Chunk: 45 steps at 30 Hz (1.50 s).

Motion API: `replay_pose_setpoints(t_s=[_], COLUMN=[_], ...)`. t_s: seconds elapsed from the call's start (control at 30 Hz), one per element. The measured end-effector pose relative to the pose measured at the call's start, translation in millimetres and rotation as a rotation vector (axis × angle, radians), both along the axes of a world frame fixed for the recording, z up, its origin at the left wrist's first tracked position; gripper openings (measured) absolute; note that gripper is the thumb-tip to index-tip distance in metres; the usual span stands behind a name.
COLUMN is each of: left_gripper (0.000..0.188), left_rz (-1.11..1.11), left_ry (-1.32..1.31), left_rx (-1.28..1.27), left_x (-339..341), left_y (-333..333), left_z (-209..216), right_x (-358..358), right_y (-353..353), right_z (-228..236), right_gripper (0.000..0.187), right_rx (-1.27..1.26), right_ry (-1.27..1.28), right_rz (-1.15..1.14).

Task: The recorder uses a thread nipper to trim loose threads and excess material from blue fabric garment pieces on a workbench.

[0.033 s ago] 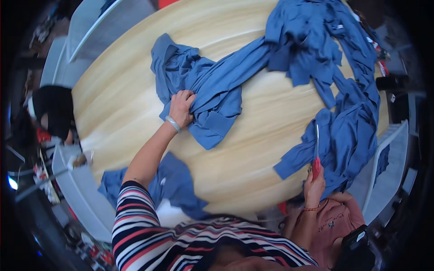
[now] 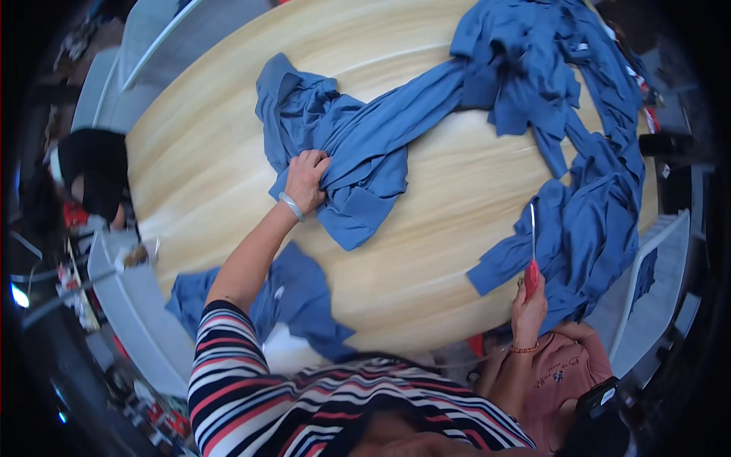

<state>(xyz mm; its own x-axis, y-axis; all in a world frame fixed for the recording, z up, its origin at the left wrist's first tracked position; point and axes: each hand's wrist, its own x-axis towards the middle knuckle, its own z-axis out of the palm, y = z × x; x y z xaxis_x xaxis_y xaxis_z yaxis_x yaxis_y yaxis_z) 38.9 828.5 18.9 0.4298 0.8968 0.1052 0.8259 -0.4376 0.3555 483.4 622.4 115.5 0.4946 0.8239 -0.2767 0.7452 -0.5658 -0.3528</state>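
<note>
- One wide wooden table (image 2: pixel 426 259) takes up the middle of the room, its far rim curving away; pale wood shows between the garment at centre-left and the pile opposite, giving the arms sideways room.
- Heaped blue clothes (image 2: pixel 533 87) sit at the far right and run down that edge, probably kept aside so the middle can be worked on.
- Just past that edge stands a grey bin (image 2: pixel 656 305), and a co-worker (image 2: pixel 567 373) in a pink top is close beside the right forearm, so elbow room looks tight there.
- Left of centre lies the blue garment (image 2: pixel 358 145), rumpled on the tabletop, one long part stretching to the heap; I can't tell whether it is separate from it.
- Another blue piece (image 2: pixel 304 293) lies along the near left edge, partly hidden behind the left forearm.
- The left hand (image 2: pixel 306 183) has its fingers bent into the garment, grasping a fold, likely to stop it sliding.
- The right hand (image 2: pixel 528 312) is wrapped round a red-handled tool (image 2: pixel 531 278), its slim metal end aimed away from the body, perhaps for safety.
</note>
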Motion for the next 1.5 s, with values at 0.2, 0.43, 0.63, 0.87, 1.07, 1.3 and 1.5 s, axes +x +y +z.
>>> replay_pose_setpoints(t_s=[0.2,0.43,0.63,0.87,1.07,1.3,1.5], left_gripper=[0.059,0.062,0.055,0.026,0.025,0.027,0.022], left_rz=[-0.028,0.229,0.485,0.841,0.713,0.964,1.003], left_ry=[0.109,0.47,0.184,-1.704,-2.436,-2.11,-2.332], left_rx=[-0.057,0.056,0.262,-0.732,-0.925,-0.587,-0.767], left_x=[-131,-214,-204,-136,-113,-108,-97], left_y=[-109,-161,-209,-199,-169,-157,-136], left_z=[5,25,54,44,33,37,45], right_x=[-99,-202,-256,-300,-316,-308,-301], right_y=[16,23,17,30,38,49,64], right_z=[13,17,31,41,50,48,47], right_gripper=[0.035,0.032,0.029,0.027,0.025,0.025,0.025], right_rx=[0.194,0.152,0.105,0.028,-0.05,-0.047,-0.094], right_ry=[0.302,0.376,0.301,0.199,0.298,0.238,0.236], right_rz=[0.352,0.601,0.788,0.982,1.027,1.062,1.029])
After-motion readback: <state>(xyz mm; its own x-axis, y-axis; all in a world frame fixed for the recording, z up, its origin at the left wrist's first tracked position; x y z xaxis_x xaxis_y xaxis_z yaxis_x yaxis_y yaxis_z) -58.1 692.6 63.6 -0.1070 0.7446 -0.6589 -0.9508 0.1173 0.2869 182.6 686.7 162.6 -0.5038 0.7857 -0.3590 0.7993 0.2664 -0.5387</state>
